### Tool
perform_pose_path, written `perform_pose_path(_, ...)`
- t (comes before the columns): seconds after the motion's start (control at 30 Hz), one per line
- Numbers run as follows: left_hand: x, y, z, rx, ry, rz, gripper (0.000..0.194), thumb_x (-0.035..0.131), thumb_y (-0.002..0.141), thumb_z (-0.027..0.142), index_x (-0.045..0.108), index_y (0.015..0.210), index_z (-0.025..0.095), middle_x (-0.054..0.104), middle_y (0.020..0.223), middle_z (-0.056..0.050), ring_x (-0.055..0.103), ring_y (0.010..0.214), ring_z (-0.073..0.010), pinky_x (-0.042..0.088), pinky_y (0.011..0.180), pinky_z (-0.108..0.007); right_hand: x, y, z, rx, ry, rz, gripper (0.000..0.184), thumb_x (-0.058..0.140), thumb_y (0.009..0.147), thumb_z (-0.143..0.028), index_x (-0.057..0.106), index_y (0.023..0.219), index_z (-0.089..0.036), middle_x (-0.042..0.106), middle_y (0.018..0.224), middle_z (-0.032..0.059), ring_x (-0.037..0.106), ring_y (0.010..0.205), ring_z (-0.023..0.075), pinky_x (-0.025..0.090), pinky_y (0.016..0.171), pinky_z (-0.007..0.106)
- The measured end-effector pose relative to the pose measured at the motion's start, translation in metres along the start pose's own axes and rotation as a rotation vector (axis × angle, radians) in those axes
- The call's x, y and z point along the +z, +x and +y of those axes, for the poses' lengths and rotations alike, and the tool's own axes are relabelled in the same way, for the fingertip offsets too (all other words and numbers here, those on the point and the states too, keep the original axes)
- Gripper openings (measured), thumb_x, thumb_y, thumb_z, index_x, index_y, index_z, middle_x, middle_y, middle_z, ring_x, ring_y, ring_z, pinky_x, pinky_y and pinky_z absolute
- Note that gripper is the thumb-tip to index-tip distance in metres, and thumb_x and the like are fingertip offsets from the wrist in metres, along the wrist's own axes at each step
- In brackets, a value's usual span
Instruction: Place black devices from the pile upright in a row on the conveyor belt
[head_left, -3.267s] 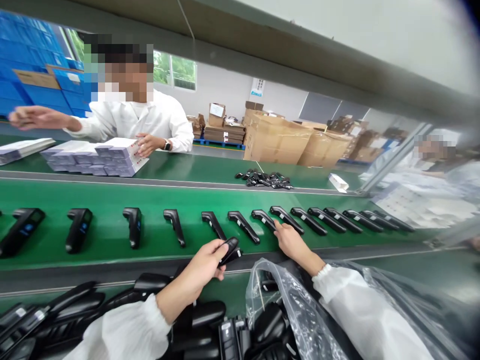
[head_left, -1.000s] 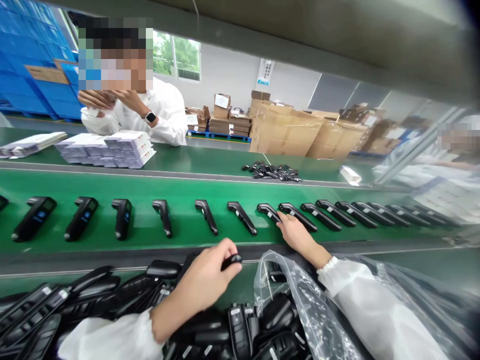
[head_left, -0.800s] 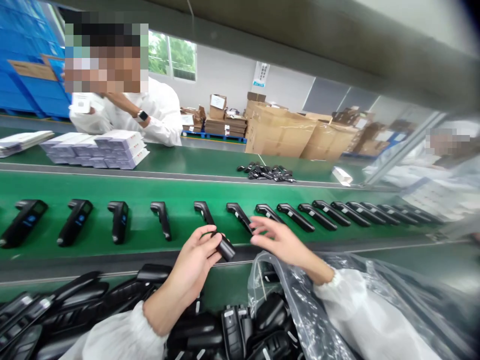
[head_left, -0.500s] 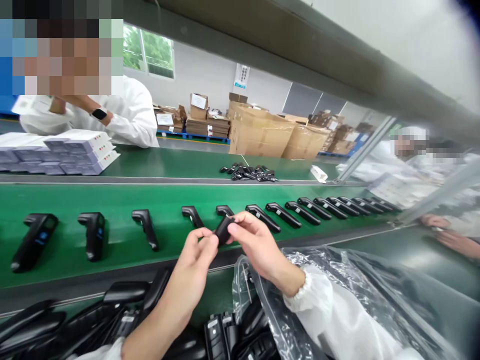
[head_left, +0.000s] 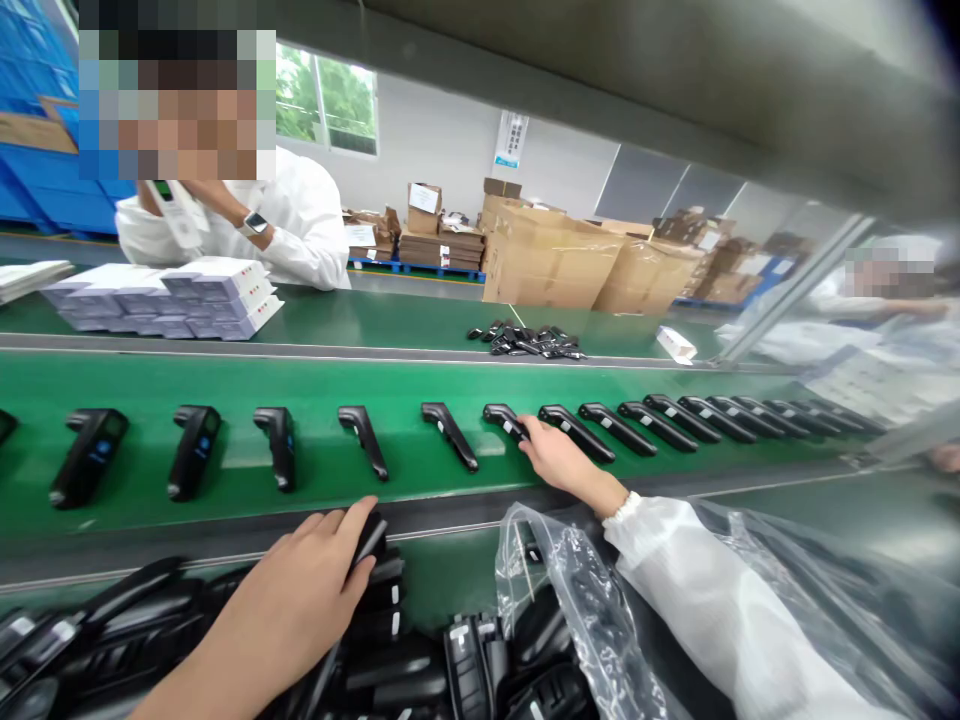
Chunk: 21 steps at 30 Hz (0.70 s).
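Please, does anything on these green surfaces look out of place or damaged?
No damage or spill is visible. One white box lies alone on the far table, apart from the stacked boxes. Nearer, black parts are heaped loosely beside a crumpled clear bag, unlike the devices in a row.

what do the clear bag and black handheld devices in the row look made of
Clear bag: probably thin, glossy plastic film, since it's see-through, creased and catches bright highlights. Black handheld devices: likely hard plastic, semi-gloss, judging by soft reflections along smooth bodies.
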<state>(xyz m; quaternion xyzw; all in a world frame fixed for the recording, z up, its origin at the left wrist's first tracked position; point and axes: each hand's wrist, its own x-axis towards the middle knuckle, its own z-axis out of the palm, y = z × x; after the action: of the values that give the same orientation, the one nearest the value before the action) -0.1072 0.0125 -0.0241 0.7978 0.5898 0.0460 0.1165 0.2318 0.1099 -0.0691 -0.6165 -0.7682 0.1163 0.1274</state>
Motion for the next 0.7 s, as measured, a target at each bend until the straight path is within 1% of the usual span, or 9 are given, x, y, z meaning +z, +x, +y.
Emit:
perform_pose_path(0.1,-0.010,0.007,0.000,-0.083,-0.243,-0.018,0.050,0.047,0.085,0.045,0.055,0.129,0.022,0.064,0.114,-0.010,0.062,0.098,-0.0278,0.050,0.086,-0.039,0.005,0.007,-0.001,0.052,-0.117,0.044,0.037,0.044,0.097,-0.017,0.044,0.132,-0.005,0.062,0.115,0.0222,0.061,0.106,0.0272,0.044,0.088,0.032)
perform_pose_path(0.23,-0.020,0.020,0.017,-0.195,-0.796,0.039,0.057,0.064,0.074,0.049,0.055,0.126,0.027,0.061,0.103,-0.003,0.064,0.076,-0.0183,0.051,0.071,-0.029,-0.006,-0.001,-0.006,0.031,-0.196,0.137,0.038,0.043,0.098,-0.026,0.048,0.132,-0.009,0.061,0.118,0.0225,0.057,0.112,0.0320,0.044,0.093,0.042)
perform_pose_path(0.3,-0.018,0.028,0.033,-0.218,-1.026,0.059,0.054,0.068,0.072,0.047,0.057,0.119,0.026,0.062,0.101,-0.002,0.067,0.078,-0.0183,0.051,0.070,-0.027,-0.014,-0.013,-0.022,-0.054,-0.054,0.215,0.038,0.043,0.099,-0.031,0.051,0.132,-0.014,0.059,0.123,0.0190,0.054,0.115,0.0302,0.043,0.097,0.043)
perform_pose_path(0.33,-0.016,0.033,0.041,-0.216,-1.094,0.055,0.049,0.070,0.071,0.046,0.058,0.114,0.024,0.062,0.098,-0.002,0.068,0.079,-0.0190,0.050,0.070,-0.027,-0.018,-0.019,-0.034,-0.126,0.074,0.199,0.039,0.044,0.098,-0.034,0.052,0.132,-0.017,0.059,0.124,0.0160,0.055,0.113,0.0275,0.045,0.096,0.041)
perform_pose_path(0.4,-0.009,0.041,0.057,-0.166,-1.156,0.039,0.043,0.072,0.071,0.044,0.059,0.105,0.022,0.064,0.093,-0.002,0.068,0.079,-0.0200,0.051,0.070,-0.027,-0.026,-0.033,-0.061,-0.272,0.344,0.058,0.043,0.053,0.095,-0.042,0.052,0.133,-0.023,0.061,0.121,0.0095,0.060,0.104,0.0216,0.050,0.086,0.033)
perform_pose_path(0.47,-0.003,0.046,0.067,-0.085,-1.154,0.014,0.037,0.069,0.074,0.045,0.060,0.101,0.020,0.066,0.089,-0.002,0.069,0.078,-0.0209,0.052,0.071,-0.029,-0.030,-0.042,-0.085,-0.347,0.510,-0.074,0.043,0.061,0.089,-0.045,0.057,0.128,-0.026,0.065,0.111,0.0047,0.062,0.091,0.0177,0.051,0.075,0.027)
perform_pose_path(0.53,-0.001,0.044,0.071,-0.030,-1.078,-0.021,0.035,0.058,0.084,0.050,0.062,0.104,0.020,0.069,0.089,-0.004,0.068,0.082,-0.0218,0.052,0.075,-0.031,-0.031,-0.045,-0.096,-0.340,0.555,-0.115,0.032,0.061,0.090,-0.042,0.063,0.116,-0.025,0.069,0.092,0.0010,0.062,0.077,0.0151,0.048,0.069,0.025)
perform_pose_path(0.6,-0.004,0.035,0.065,0.003,-0.858,-0.025,0.043,0.047,0.091,0.051,0.061,0.119,0.022,0.070,0.102,-0.007,0.066,0.095,-0.0240,0.051,0.084,-0.034,-0.031,-0.042,-0.091,-0.267,0.542,-0.100,0.023,0.057,0.092,-0.038,0.066,0.107,-0.024,0.067,0.076,-0.0015,0.060,0.067,0.0140,0.046,0.064,0.025)
perform_pose_path(0.7,-0.011,0.011,0.046,0.135,-0.305,-0.025,0.049,0.055,0.088,0.039,0.053,0.135,0.026,0.062,0.124,-0.009,0.054,0.117,-0.0298,0.043,0.096,-0.040,-0.025,-0.030,-0.062,-0.100,0.437,0.000,0.022,0.061,0.088,-0.035,0.067,0.106,-0.023,0.070,0.085,0.0005,0.063,0.074,0.0166,0.047,0.071,0.027)
